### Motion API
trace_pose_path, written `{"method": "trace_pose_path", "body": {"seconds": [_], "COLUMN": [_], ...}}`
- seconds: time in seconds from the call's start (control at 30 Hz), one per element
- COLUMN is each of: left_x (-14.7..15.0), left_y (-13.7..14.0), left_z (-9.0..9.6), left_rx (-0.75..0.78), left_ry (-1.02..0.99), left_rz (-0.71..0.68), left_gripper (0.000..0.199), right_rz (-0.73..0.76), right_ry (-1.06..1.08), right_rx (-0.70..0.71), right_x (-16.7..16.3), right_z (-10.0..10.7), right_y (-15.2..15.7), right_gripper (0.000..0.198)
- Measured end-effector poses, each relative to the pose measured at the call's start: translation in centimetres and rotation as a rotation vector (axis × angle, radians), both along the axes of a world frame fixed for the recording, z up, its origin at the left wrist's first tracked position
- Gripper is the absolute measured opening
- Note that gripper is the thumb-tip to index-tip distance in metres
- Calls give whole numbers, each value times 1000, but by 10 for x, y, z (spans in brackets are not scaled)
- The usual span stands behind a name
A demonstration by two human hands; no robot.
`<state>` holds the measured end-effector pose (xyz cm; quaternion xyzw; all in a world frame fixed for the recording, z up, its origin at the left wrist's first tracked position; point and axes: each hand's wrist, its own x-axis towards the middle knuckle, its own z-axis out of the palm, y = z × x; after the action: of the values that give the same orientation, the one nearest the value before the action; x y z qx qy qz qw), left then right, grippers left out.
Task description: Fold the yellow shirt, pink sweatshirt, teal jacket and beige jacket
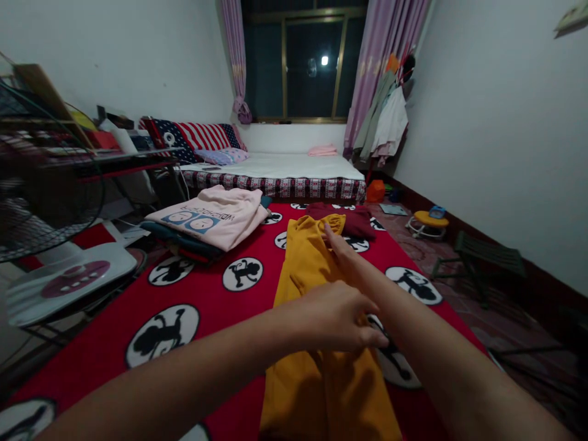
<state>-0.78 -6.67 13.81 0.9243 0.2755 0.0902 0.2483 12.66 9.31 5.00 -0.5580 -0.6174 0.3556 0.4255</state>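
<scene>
A mustard-yellow garment (312, 257), long like trousers and with a gathered end, lies lengthwise on the red monkey-print blanket (215, 318). My left hand (337, 315) reaches in across its middle, thumb and forefinger apart, holding nothing that I can see. Farther up, my right hand (334, 240) rests by the gathered end with its fingers stretched along the cloth. Beyond that end lies a folded dark red garment (361, 222), partly covered by the yellow one. To the left is a stack of folded clothes, topped by a pale pink printed shirt (220, 211).
A bed (275, 164) with a patterned skirt stands under the window. On the left are a fan (37, 202), a white chair (110, 260) and a cluttered desk (105, 159). A yellow stool (429, 220) and a dark folding stool (489, 254) stand at right.
</scene>
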Motion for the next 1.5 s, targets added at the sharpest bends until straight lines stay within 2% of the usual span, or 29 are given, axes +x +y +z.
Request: {"method": "trace_pose_path", "body": {"seconds": [0.1,0.2,0.3,0.4,0.43,0.5,0.6,0.67,0.73,0.8,0.9,0.97,1.0,1.03,1.1,1.17,1.2,1.3,1.37,1.5], "left_x": [-22,-49,-68,-73,-71,-67,-63,-66,-74,-83,-90,-83,-77,-69,-52,-37,-31,-24,-25,-35], "left_y": [-6,-1,-2,-8,-10,-10,-7,-6,-10,-15,-17,-10,-3,5,24,42,50,63,66,75], "left_z": [-31,-56,-75,-90,-95,-100,-92,-76,-56,-39,-30,-37,-43,-51,-71,-93,-104,-131,-141,-144], "left_rx": [18,87,46,44,70,123,141,108,33,-109,-481,-616,-585,-486,-188,60,136,245,285,273], "left_ry": [8,-22,-68,-115,-129,-167,-282,-354,-320,-169,56,37,-23,-96,-199,-175,-131,-23,-14,10], "left_rz": [193,342,275,154,140,133,149,181,164,86,-82,-101,-45,52,286,448,487,528,527,566], "left_gripper": [33,32,46,59,57,40,28,28,30,33,41,38,33,29,32,47,56,68,67,69], "right_rz": [9,8,57,136,170,239,241,191,188,256,383,431,438,425,325,163,90,-25,2,108], "right_ry": [-5,-133,-226,-202,-171,-81,71,137,156,125,22,-38,-61,-82,-110,-151,-181,-327,-461,-780], "right_rx": [-77,-156,-168,-101,-86,-101,-190,-215,-236,-295,-452,-530,-540,-521,-392,-214,-122,138,254,284], "right_x": [17,34,44,44,42,37,30,28,29,32,38,42,43,44,43,39,36,26,18,7], "right_z": [-3,-9,-16,-19,-19,-16,-7,-3,-3,-7,-10,-8,-5,-3,-1,-4,-7,-19,-30,-49], "right_y": [-22,-53,-86,-112,-118,-128,-139,-147,-157,-167,-175,-171,-166,-158,-134,-103,-87,-43,-26,-18], "right_gripper": [46,52,62,70,71,64,47,45,47,45,41,41,41,39,33,28,28,33,37,48]}}
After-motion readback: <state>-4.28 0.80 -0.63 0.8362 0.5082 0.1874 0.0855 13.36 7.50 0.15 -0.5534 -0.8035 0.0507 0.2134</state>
